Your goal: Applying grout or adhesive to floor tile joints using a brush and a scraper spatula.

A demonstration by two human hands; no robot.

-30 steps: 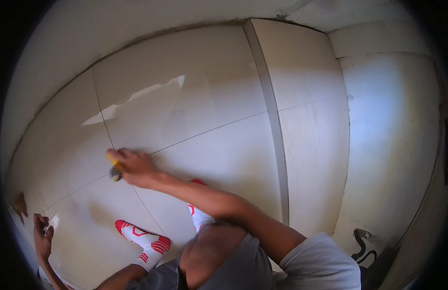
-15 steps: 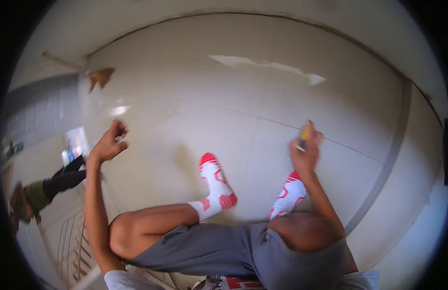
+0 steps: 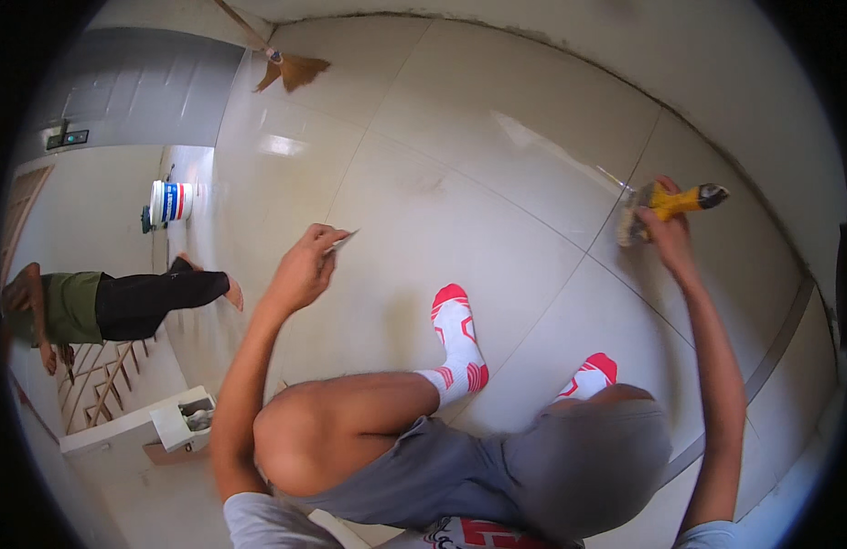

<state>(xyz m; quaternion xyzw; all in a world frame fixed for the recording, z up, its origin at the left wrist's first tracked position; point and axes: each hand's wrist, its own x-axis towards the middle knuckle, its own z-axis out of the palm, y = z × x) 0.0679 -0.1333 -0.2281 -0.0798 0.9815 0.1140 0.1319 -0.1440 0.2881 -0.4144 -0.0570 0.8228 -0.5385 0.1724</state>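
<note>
My right hand (image 3: pixel 669 231) is closed round a brush (image 3: pixel 684 199) with a yellow handle and a dark handle end. Its pale bristles face the glossy floor tiles near the far right wall; whether they touch the tiles I cannot tell. Left of the middle, my left hand (image 3: pixel 302 270) pinches a small, thin, flat piece (image 3: pixel 348 240) with a pointed corner, held above the floor. Its kind is not plain, as the fingers cover most of it. My feet, in white and red socks, rest on the tiles (image 3: pixel 524 274) between both hands.
A broom (image 3: pixel 291 70) leans at the far left corner. Beside a grey door (image 3: pixel 149 87), a white bucket (image 3: pixel 172 201) stands on the floor. At the left another person (image 3: pixel 122 302) in a green top stands near a stair railing (image 3: pixel 103 380). Walls edge the floor at far and right.
My right hand has moved right and outward with the brush, whose bristles now show. The view has turned, so the broom and the other person appear further right. My left hand keeps its pinch.
</note>
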